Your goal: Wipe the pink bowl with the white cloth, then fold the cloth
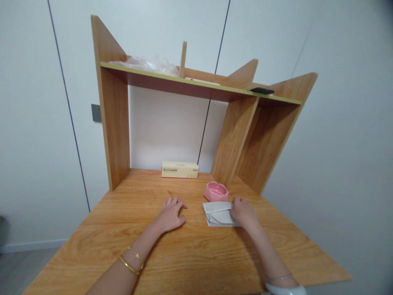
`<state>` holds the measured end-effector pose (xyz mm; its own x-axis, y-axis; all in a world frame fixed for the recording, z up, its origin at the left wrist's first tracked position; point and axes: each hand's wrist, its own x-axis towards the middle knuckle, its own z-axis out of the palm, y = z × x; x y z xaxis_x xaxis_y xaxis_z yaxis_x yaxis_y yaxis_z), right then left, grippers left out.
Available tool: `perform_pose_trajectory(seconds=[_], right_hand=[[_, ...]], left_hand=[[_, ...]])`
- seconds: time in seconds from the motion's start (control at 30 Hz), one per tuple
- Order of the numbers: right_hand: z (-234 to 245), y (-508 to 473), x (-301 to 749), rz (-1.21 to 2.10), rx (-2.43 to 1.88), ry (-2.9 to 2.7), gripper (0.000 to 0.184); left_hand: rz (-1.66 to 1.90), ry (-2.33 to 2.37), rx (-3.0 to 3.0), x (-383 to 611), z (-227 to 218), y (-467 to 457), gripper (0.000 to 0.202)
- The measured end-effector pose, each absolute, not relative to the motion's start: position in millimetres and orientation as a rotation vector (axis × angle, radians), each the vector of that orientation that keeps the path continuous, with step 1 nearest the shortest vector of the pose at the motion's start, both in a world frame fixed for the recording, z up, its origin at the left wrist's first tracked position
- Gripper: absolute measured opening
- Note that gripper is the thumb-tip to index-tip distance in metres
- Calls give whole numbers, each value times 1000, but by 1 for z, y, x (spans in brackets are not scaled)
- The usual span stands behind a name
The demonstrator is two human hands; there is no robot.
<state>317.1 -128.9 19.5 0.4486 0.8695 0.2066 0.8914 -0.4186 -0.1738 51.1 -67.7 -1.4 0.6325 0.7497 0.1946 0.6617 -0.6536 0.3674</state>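
A folded white cloth (217, 214) lies on the wooden desk (184, 254), just in front of a small pink dish (216, 191). My right hand (244, 213) rests on the cloth's right edge, fingers curled over it and gripping it. My left hand (170, 215) lies palm down on the bare desk to the left of the cloth, fingers loosely spread and holding nothing.
A long cream box (179, 169) lies at the back of the desk. A wooden hutch with an upper shelf (199, 88) stands over the desk, carrying a crumpled plastic bag (147, 64) and a dark flat object (262, 90). White walls surround the desk.
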Motion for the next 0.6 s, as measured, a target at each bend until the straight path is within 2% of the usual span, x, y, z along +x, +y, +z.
perform_pose_trajectory(seconds=[0.07, 0.17, 0.37, 0.6], right_hand=[[29, -129, 294, -306, -2413, -1524, 30], [37, -122, 257, -289, -2230, -1705, 32], [9, -87, 205, 107, -1803, -2041, 43], [-28, -73, 192, 343, -1632, -2155, 49]], left_hand=[[507, 1158, 2588, 51, -1, -68, 34], [526, 1199, 2574, 52, -2, -66, 34], [546, 1305, 2547, 51, -11, -57, 34], [431, 1259, 2557, 50, -23, -51, 48]])
